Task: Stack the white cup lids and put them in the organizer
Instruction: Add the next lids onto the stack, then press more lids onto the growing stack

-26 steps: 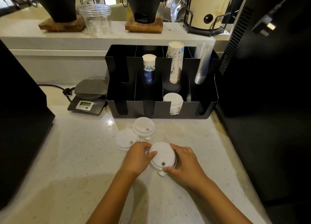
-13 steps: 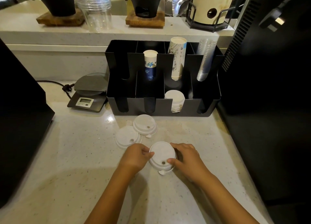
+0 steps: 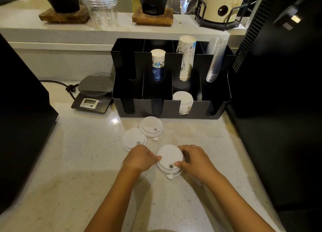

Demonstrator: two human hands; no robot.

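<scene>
Together, both hands [image 3: 139,157] [image 3: 195,160] clasp 1 lid stack [image 3: 169,157] on counter [image 3: 78,153].

A café service station is indicated by the cup organizer [image 3: 171,108], stacked paper cups [image 3: 186,57], and digital scale [image 3: 93,95].

Both hands are closing in tighter on the lid stack [image 3: 169,159] at the near edge of the counter. The left hand [image 3: 139,159] has slid its thumb onto the stack's left rim, fingers curled further under than a second ago. The right hand [image 3: 195,161] has drawn its thumb up beside the small hole on the top lid, fingers wrapping the right side. The stack itself has nudged a touch farther from the person, and its little tab now pokes out at the near side.
</scene>
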